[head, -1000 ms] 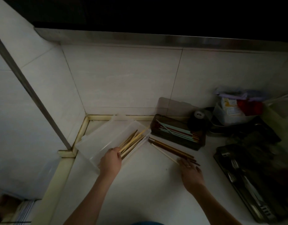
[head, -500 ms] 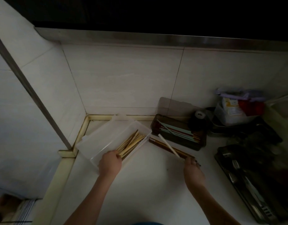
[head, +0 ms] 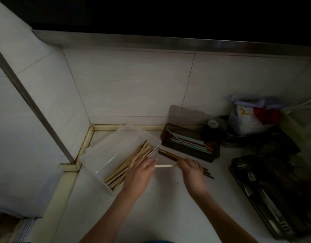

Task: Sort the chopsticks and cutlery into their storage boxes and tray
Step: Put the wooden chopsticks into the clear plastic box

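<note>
Pale chopstick (head: 164, 166) between right hand (head: 191, 170), left hand (head: 139, 170)

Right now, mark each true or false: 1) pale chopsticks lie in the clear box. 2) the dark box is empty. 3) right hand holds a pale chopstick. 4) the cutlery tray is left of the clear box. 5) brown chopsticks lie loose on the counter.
1) True: pale chopsticks lie in the clear box.
2) False: the dark box holds teal and red sticks.
3) True: the right hand pinches a pale chopstick that points toward the left hand.
4) False: the cutlery tray is at far right.
5) True: brown chopsticks lie between the boxes.
</note>
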Demonstrator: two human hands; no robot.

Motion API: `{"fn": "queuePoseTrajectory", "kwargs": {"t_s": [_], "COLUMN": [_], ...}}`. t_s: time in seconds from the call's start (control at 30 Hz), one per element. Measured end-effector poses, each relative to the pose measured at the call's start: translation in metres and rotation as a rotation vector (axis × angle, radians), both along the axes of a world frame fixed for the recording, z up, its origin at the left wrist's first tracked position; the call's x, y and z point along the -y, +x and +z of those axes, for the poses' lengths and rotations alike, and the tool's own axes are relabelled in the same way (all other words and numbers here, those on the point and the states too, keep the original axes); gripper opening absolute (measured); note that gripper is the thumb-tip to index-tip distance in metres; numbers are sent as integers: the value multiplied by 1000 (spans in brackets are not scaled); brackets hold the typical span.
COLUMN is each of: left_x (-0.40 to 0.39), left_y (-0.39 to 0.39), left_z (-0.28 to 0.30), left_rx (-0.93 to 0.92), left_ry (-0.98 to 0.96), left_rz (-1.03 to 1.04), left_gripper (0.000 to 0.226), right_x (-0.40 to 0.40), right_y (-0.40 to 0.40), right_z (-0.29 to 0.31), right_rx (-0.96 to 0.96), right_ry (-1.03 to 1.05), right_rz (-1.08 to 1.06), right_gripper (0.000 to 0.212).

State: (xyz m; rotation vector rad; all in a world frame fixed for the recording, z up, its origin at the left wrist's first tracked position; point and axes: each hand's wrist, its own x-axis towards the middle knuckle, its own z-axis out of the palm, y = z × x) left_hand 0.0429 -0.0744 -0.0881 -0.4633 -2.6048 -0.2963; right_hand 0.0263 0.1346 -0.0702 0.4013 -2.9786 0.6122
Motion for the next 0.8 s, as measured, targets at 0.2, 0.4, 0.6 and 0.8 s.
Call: {"fn": "queuePoseTrajectory", "kwargs": {"t_s": [0.2, 0.4, 0.6, 0.8], "left_x": [23, 50, 52, 52], "left_y": [4, 9, 11, 13], "left_z": [9, 9, 2, 1], "left_rx": [51, 229, 324, 322], "left_ry": [162, 481, 444, 428], "left_rz": [202, 534, 624, 597], "left_gripper": [35, 23, 36, 35], "right_x": [-13, -36, -40, -42], "right_y": [-1, 1, 7, -1], "right_z": [-8, -31, -41, -40], "right_rx": [-11, 246, 384, 350], "right_ry": [-97, 84, 187, 155], "right_rz": [-190, -277, -204, -268], "right_gripper": [40, 50, 52, 53]}}
